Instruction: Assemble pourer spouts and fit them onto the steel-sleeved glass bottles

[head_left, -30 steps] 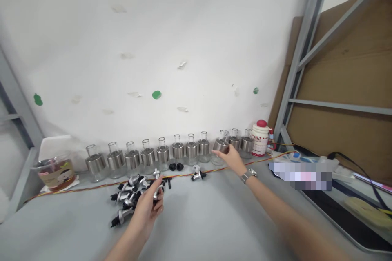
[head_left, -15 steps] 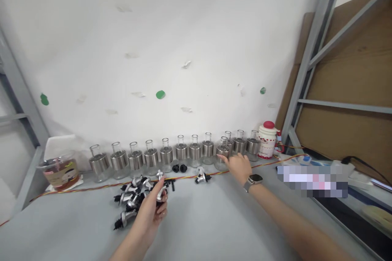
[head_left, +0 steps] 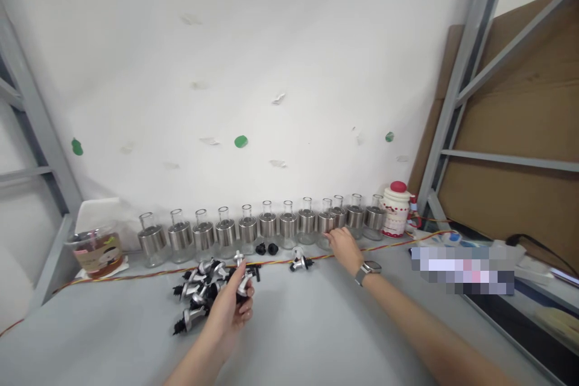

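Note:
My left hand (head_left: 231, 307) is closed around a silver-and-black bottle pourer (head_left: 243, 286), its pale tip sticking up past my thumb. Beside and behind that hand lies a pile of similar pourers (head_left: 199, 289), silver with black ribbed stoppers. My right hand (head_left: 344, 248), wearing a watch on the wrist, has its curled fingers at the lower right side of a glass bottle (head_left: 326, 223) with a steel sleeve. This bottle stands upright in a row of like open-necked bottles (head_left: 267, 224) along the wall. My fingertips on it are partly hidden.
Two black caps (head_left: 273, 249) and a loose pourer (head_left: 300, 262) lie before the row. A twisted red-yellow wire (head_left: 149, 275) crosses the table. An amber-filled container (head_left: 97, 253) stands left, a white jar with red lid (head_left: 396, 211) right. Cables and a black tray edge lie at far right.
My right hand has moved slightly left, and the bottle at its fingers has shifted back and left, closer to the row. My left hand still holds the pourer; the view has shifted slightly.

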Demonstrator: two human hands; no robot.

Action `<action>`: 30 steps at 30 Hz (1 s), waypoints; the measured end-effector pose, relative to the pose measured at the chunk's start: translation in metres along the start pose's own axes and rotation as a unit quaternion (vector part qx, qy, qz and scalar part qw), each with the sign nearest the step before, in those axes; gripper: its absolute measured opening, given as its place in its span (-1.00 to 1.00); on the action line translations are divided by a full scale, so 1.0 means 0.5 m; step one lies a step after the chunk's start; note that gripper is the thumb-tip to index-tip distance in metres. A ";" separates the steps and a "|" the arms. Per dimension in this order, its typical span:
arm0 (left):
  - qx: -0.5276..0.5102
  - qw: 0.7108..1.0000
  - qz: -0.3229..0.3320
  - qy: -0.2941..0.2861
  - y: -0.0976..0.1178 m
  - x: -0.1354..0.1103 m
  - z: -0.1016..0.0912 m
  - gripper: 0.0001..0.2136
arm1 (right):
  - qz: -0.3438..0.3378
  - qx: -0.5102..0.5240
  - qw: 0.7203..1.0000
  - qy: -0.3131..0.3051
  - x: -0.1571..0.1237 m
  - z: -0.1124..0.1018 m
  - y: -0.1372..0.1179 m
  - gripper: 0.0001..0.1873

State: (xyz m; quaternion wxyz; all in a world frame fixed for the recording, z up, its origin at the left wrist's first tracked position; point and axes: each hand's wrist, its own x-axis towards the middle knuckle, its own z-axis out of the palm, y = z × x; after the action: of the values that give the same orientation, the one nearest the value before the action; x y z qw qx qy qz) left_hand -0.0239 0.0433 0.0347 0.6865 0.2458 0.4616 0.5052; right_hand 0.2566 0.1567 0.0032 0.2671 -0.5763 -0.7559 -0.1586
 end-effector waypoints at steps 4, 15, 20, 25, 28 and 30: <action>0.007 1.000 -0.004 -0.008 -0.004 -0.001 0.002 -0.62 | -0.010 -0.020 1.000 -0.002 0.003 0.003 -0.004 -0.65; 0.035 0.999 0.007 -0.010 -0.018 -0.008 -0.001 -0.64 | -0.043 -0.055 0.997 -0.044 -0.014 0.027 -0.014 -0.71; 0.177 0.981 0.070 0.028 -0.022 0.005 0.002 -0.58 | -0.026 -0.053 0.997 -0.049 0.006 0.020 -0.032 -0.73; 0.392 0.881 0.261 0.044 -0.032 0.008 -0.007 -0.66 | -0.017 -0.031 0.999 -0.039 -0.013 -0.027 -0.085 -0.67; 0.588 0.718 0.371 0.031 -0.040 -0.002 -0.011 -0.80 | -0.025 0.008 0.999 -0.047 -0.045 -0.052 -0.126 -0.70; 0.689 0.620 0.375 0.020 -0.045 -0.009 -0.011 -0.82 | -0.027 0.032 0.997 -0.060 -0.064 -0.058 -0.147 -0.72</action>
State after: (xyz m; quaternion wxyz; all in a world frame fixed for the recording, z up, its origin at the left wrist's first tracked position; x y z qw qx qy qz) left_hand -0.0184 0.0300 0.0157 0.0572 0.7884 0.5557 0.2574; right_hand 0.1990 0.0946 0.0128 0.2354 -0.5552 -0.7906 -0.1066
